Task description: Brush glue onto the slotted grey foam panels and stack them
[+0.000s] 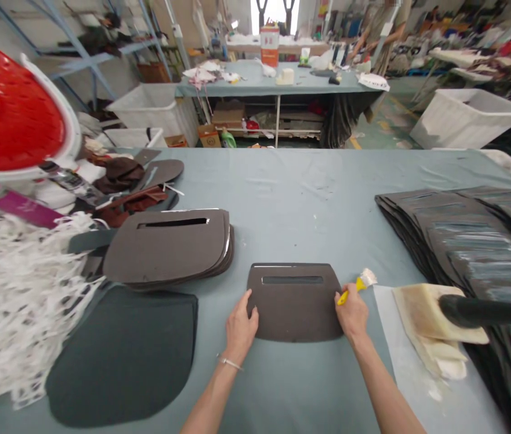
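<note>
A dark grey-brown flap-shaped panel (298, 313) with a long slot near its far edge lies flat on the table in front of me. My left hand (241, 325) touches its left edge, the thumb resting near the rim and the fingers stretched out along it. At its right edge, my right hand (352, 310) is closed round a small yellow-handled brush (358, 286), whose whitish bristles point up and away. To the left is a stack of similar slotted panels (167, 250). Dark green-black pieces (131, 355) lie nearer me.
Right of my hand, a cream block (422, 313) with a dark handle sits on a white sheet (384, 307). Layered dark sheets (422, 223) fill the far right. White netted scraps (24, 301) and a red-topped object (11, 108) crowd the left. A person (384, 36) stands behind another table.
</note>
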The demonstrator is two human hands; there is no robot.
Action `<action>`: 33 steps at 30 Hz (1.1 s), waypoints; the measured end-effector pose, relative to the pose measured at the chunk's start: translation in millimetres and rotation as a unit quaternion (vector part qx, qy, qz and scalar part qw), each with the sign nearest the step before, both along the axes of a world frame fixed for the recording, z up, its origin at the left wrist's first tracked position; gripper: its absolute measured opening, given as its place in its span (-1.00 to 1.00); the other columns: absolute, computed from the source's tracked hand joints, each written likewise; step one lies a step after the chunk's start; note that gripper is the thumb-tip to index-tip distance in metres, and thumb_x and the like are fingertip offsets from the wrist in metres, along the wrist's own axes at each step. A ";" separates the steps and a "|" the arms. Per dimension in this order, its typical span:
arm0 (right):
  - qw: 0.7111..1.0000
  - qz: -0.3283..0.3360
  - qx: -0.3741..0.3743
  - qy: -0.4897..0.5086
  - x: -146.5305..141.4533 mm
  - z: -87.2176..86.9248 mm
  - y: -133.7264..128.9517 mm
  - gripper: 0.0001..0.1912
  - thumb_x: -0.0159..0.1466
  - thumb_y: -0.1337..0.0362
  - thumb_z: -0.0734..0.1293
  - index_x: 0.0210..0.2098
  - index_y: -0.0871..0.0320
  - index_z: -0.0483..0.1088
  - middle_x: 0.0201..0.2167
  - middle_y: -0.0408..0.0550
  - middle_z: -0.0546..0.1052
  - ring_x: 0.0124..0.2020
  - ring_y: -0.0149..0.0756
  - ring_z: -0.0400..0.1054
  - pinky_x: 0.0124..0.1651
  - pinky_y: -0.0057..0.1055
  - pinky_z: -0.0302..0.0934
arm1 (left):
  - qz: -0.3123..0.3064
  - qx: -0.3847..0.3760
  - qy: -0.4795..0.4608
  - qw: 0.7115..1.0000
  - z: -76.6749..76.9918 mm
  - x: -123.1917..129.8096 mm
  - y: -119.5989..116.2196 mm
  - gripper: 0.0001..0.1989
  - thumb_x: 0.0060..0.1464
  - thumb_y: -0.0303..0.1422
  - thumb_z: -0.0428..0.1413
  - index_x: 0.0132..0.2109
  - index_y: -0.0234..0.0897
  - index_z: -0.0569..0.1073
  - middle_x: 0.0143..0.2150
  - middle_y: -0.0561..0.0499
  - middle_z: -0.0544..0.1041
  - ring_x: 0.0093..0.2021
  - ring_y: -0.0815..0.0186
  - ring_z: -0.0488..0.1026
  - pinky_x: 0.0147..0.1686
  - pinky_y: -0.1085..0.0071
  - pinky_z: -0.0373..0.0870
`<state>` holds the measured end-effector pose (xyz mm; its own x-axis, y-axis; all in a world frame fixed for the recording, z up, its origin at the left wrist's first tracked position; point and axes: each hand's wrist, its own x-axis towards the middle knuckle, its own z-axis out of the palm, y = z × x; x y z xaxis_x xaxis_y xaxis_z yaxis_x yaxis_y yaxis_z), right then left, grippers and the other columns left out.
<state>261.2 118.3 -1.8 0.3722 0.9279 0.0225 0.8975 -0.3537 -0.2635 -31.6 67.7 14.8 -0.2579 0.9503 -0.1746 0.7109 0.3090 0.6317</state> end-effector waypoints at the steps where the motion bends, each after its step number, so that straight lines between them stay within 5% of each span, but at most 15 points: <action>1: 1.000 -0.003 -0.001 0.001 0.1 1.0 0.9 -0.86 0.24 0.27 0.28 -0.22 0.17 0.25 -0.52 -0.22 0.25 -0.55 -0.48 -0.01 -0.45 -0.50 -0.24 | -0.005 0.003 -0.002 1.000 -0.2 -1.3 4.3 -0.51 0.10 -0.38 -0.01 0.20 -0.19 0.24 0.15 -0.06 0.40 0.10 0.21 0.37 0.09 0.26 0.30; 22: 0.999 -0.023 0.009 0.020 0.3 0.8 1.1 -0.89 0.24 0.30 0.28 -0.25 0.17 0.26 -0.53 -0.24 0.24 -0.55 -0.49 -0.02 -0.45 -0.50 -0.27 | -0.023 -0.041 0.034 0.998 -2.4 -6.3 15.3 -0.52 0.12 -0.29 -0.02 0.20 -0.16 0.25 -0.26 -0.04 0.53 -0.21 0.23 0.49 -0.19 0.32 0.37; 33: 0.999 -0.014 0.015 0.037 1.1 2.1 -0.1 -0.90 0.24 0.36 0.24 -0.23 0.18 0.25 -0.48 -0.20 0.30 -0.52 -0.49 0.06 -0.43 -0.51 -0.23 | -0.040 -0.046 0.072 0.996 -2.0 -5.2 16.4 -0.52 0.13 -0.23 -0.03 0.19 -0.16 0.26 -0.31 -0.03 0.52 -0.35 0.26 0.47 -0.32 0.36 0.34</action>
